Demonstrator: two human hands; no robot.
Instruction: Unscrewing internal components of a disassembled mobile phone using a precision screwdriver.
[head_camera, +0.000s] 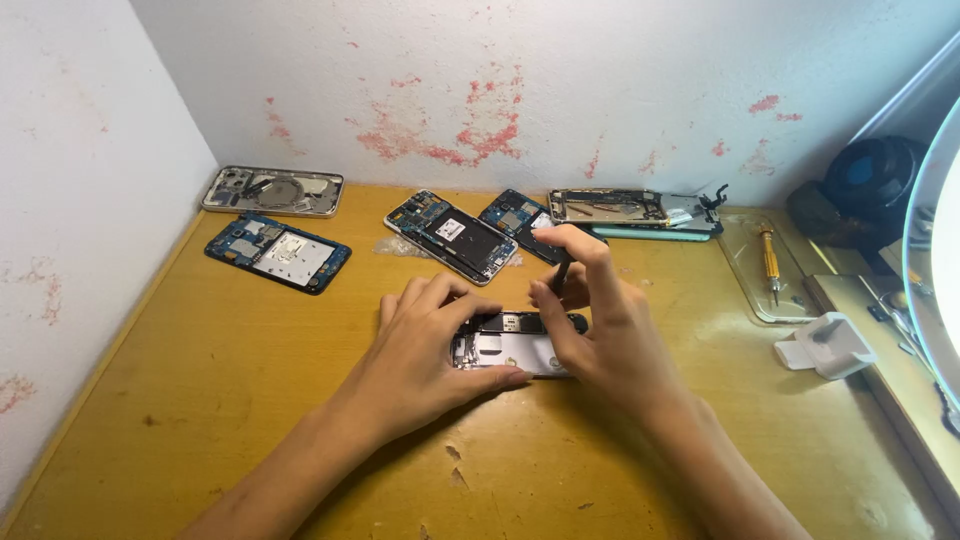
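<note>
Left hand (425, 345) clamps its fingers on the opened phone (515, 345) lying mid-tabletop (250, 400), right hand (600, 320) pinches a dark tool (560, 272) upright over it, 4 more stripped phones (278, 252) lined up behind.

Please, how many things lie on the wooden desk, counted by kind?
Opened phones: 6, one under the left hand and right hand, which grips a dark tool
Orange-handled screwdrivers: 1
Clear trays: 1
White blocks: 1
Total: 10
</note>
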